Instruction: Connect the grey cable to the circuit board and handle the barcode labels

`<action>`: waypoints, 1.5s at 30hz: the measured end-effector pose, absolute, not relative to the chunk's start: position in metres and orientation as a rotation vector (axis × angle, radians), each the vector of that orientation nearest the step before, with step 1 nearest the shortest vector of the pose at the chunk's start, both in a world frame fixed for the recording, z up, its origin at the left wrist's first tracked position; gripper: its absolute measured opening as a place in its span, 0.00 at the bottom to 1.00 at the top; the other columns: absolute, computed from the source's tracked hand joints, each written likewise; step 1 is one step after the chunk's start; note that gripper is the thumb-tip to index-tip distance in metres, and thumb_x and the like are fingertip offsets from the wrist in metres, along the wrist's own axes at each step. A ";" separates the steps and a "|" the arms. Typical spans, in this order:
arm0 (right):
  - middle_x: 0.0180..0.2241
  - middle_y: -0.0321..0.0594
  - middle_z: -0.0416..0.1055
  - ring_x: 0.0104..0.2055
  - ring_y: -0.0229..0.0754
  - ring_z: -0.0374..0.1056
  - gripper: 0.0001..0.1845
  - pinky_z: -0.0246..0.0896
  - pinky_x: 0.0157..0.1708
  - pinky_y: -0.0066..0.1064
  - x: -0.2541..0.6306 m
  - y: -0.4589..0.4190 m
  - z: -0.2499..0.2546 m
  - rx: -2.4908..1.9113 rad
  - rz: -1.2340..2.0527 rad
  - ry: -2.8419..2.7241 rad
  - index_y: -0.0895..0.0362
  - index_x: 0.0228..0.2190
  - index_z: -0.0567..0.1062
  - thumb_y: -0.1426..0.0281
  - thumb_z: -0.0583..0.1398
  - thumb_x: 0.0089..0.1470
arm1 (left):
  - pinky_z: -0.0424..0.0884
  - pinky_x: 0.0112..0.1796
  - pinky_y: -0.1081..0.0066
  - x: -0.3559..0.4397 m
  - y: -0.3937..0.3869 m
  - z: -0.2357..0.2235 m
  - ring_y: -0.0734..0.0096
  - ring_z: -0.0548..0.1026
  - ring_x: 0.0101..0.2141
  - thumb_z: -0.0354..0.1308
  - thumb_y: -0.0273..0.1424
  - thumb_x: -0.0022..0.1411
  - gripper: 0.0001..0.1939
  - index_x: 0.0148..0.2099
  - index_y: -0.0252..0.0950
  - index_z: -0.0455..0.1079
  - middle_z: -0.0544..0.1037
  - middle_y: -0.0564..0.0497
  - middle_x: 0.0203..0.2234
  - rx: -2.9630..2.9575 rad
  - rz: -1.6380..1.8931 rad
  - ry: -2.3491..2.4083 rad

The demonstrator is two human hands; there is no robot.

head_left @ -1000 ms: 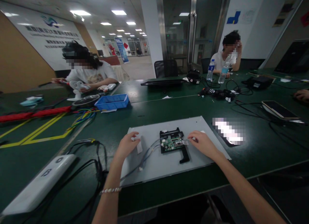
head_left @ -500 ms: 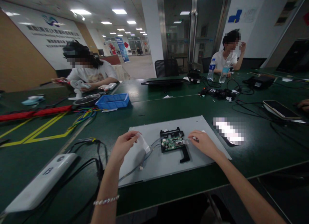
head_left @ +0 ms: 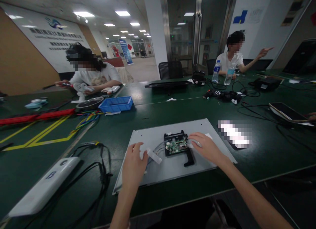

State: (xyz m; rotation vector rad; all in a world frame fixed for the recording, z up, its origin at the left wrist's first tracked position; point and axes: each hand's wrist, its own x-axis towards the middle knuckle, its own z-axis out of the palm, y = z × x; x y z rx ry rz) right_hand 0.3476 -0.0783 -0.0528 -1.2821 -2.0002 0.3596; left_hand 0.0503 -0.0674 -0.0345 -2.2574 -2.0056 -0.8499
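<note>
A bare circuit board in a black bracket lies on a flat grey panel. My left hand is over the panel's left part, its thumb and fingers spread apart. Close to that thumb is a whitish, see-through strip, above grey cables that run to the board; whether it touches the thumb I cannot tell. At the board's right edge, my right hand is closed with bent fingers beside a small clear piece like tape. What its fingertips hold is partly hidden.
A phone lies right of the panel. To the left are a white power bank-like device and black cables. Farther back are a blue basket, a dark flat screen and two bottles. Two people sit across the table.
My left hand has opened from its pinch on the strip and come lower and rightward. The strip now lies lower. My right hand has shifted left toward the board's edge.
</note>
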 end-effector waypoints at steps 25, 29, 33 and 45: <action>0.50 0.49 0.69 0.60 0.50 0.51 0.26 0.32 0.62 0.52 0.242 -0.104 -0.059 -0.921 0.111 -2.502 0.62 0.49 0.67 0.56 0.53 0.57 | 0.67 0.43 0.64 0.073 -0.089 -0.072 0.59 0.74 0.43 0.43 0.28 0.64 0.16 0.53 0.30 0.58 0.74 0.38 0.45 -2.272 -0.404 -1.951; 0.51 0.49 0.67 0.61 0.50 0.51 0.29 0.31 0.62 0.51 0.242 -0.107 -0.063 -0.916 0.159 -2.483 0.63 0.52 0.64 0.55 0.52 0.57 | 0.67 0.43 0.64 0.073 -0.089 -0.073 0.59 0.74 0.44 0.43 0.29 0.64 0.18 0.54 0.29 0.58 0.74 0.38 0.44 -2.267 -0.434 -1.944; 0.53 0.51 0.65 0.61 0.49 0.51 0.31 0.28 0.62 0.50 0.242 -0.111 -0.065 -0.913 0.181 -2.468 0.64 0.54 0.62 0.54 0.50 0.58 | 0.67 0.43 0.65 0.072 -0.089 -0.071 0.59 0.74 0.44 0.43 0.31 0.64 0.18 0.54 0.30 0.58 0.74 0.39 0.44 -2.276 -0.421 -1.920; 0.51 0.51 0.67 0.58 0.47 0.55 0.29 0.33 0.62 0.44 0.241 -0.115 -0.063 -0.923 0.181 -2.477 0.65 0.50 0.66 0.55 0.50 0.58 | 0.65 0.43 0.67 0.071 -0.080 -0.068 0.62 0.74 0.43 0.41 0.25 0.65 0.16 0.54 0.30 0.57 0.74 0.40 0.45 -2.274 -0.270 -1.973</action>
